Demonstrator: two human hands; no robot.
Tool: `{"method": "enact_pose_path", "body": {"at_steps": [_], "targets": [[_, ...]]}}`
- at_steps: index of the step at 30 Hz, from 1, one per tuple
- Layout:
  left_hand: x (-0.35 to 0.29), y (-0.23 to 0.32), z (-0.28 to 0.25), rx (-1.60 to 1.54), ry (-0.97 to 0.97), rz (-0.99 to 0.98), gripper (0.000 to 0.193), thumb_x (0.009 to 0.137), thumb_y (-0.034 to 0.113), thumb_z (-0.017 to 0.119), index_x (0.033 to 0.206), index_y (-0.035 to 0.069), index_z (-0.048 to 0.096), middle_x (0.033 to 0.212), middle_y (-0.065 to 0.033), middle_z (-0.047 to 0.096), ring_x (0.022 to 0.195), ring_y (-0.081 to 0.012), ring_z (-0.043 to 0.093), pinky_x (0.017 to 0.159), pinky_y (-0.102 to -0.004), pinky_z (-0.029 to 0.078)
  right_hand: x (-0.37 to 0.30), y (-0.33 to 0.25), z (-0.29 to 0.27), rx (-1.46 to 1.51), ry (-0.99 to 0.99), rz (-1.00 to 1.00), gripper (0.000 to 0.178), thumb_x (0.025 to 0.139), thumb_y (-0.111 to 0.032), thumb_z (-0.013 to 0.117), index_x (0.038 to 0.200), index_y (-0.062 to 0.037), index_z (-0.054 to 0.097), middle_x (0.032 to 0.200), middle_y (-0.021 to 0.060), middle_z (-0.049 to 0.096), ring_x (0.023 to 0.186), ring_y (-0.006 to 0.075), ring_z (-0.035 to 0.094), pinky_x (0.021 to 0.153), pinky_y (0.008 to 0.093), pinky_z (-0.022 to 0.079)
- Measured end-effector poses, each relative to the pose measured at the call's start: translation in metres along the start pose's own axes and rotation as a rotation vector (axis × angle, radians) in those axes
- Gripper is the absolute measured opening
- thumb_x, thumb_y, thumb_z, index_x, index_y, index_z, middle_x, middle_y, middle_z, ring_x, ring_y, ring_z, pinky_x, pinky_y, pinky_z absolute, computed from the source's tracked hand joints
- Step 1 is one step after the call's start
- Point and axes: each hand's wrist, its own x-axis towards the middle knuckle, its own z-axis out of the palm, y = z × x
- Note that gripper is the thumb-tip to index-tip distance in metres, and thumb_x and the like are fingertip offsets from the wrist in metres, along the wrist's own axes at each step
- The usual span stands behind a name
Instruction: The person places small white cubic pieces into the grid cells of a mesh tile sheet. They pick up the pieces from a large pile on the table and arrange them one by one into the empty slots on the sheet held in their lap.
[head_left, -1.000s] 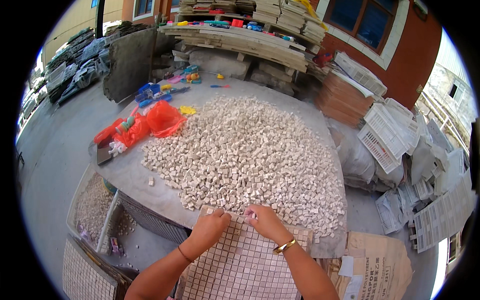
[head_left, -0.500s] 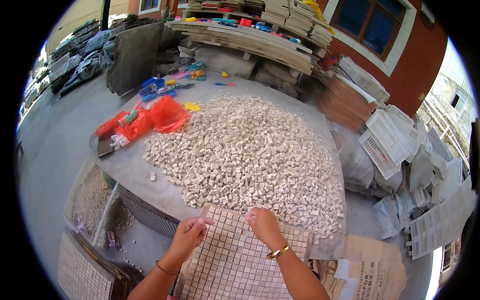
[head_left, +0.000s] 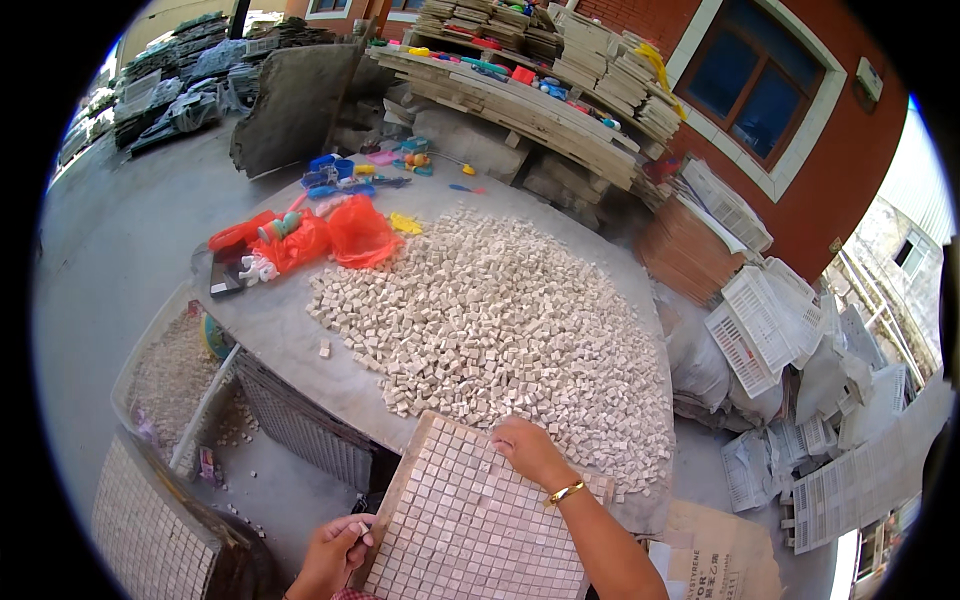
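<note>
A wooden-edged tray [head_left: 409,463], filled with rows of small square stone tiles [head_left: 465,520], leans in front of me against the table. My right hand [head_left: 527,447] is at the tray's far edge, fingers curled together over the top rows; whatever they grip, if anything, is hidden. Lower down, beside the tray's left edge, my left hand [head_left: 338,552] pinches a small stone tile [head_left: 363,527] between thumb and fingers. Just beyond the tray a broad heap of loose stone tiles [head_left: 500,310] spreads over the table, and one stray tile [head_left: 325,348] lies apart at its left.
Red plastic bags [head_left: 362,232] and small toys lie on the grey tabletop [head_left: 270,330] at far left. A bin of tile pieces [head_left: 175,390] and another tiled tray [head_left: 150,520] stand left below. White crates [head_left: 755,315] and a brown sack [head_left: 725,550] are at right.
My left hand has moved down and left, from the tray's upper left to beside its left edge, and a tile now shows in it. My right hand stays near the far edge.
</note>
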Motion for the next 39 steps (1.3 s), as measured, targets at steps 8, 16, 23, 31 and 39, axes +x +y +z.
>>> {"method": "enact_pose_path", "body": {"at_steps": [8, 16, 23, 31, 39], "targets": [[-0.005, -0.002, 0.014, -0.046, -0.109, 0.01, 0.025, 0.094, 0.01, 0.048, 0.111, -0.005, 0.058, 0.078, -0.0041, 0.056, 0.055, -0.0067, 0.034, 0.048, -0.0184, 0.028, 0.006, -0.023, 0.0, -0.089, 0.034, 0.118, 0.011, 0.076, -0.013, 0.065, 0.081, -0.0034, 0.064, 0.073, 0.0133, 0.062, 0.072, 0.0306, 0.059, 0.069, 0.0393, 0.047], [-0.012, -0.004, -0.028, -0.041, 0.017, 0.03, 0.022, 0.093, 0.011, 0.048, 0.105, -0.005, 0.058, 0.073, -0.0028, 0.056, 0.05, -0.0051, 0.034, 0.045, -0.0176, 0.025, 0.011, -0.037, 0.03, -0.088, 0.029, 0.106, 0.011, 0.076, -0.014, 0.065, 0.078, -0.0033, 0.063, 0.073, 0.0128, 0.062, 0.07, 0.03, 0.06, 0.066, 0.0386, 0.047], [-0.019, -0.001, -0.005, -0.074, 0.003, -0.002, 0.021, 0.093, 0.01, 0.048, 0.104, -0.003, 0.059, 0.073, -0.0031, 0.056, 0.049, -0.0049, 0.033, 0.044, -0.0179, 0.025, 0.002, -0.045, 0.019, 0.085, 0.071, 0.154, 0.01, 0.077, -0.014, 0.066, 0.08, -0.0038, 0.064, 0.074, 0.0124, 0.062, 0.072, 0.0304, 0.06, 0.068, 0.0376, 0.047], [-0.021, -0.003, -0.018, -0.024, 0.021, 0.05, 0.021, 0.093, 0.011, 0.049, 0.103, -0.003, 0.06, 0.072, -0.0028, 0.056, 0.05, -0.0049, 0.033, 0.044, -0.0179, 0.026, -0.017, -0.047, 0.037, -0.072, 0.094, 0.203, 0.01, 0.077, -0.013, 0.067, 0.082, -0.0041, 0.064, 0.074, 0.0136, 0.061, 0.071, 0.0294, 0.059, 0.067, 0.0367, 0.046], [-0.023, -0.004, -0.02, 0.006, 0.01, 0.043, 0.025, 0.093, 0.009, 0.045, 0.111, -0.004, 0.058, 0.078, -0.0021, 0.057, 0.051, -0.005, 0.033, 0.045, -0.0179, 0.025, -0.035, -0.023, -0.003, 0.327, 0.144, 0.461, 0.012, 0.077, -0.01, 0.066, 0.087, -0.0042, 0.067, 0.076, 0.012, 0.063, 0.071, 0.0276, 0.059, 0.067, 0.0338, 0.046]]}}
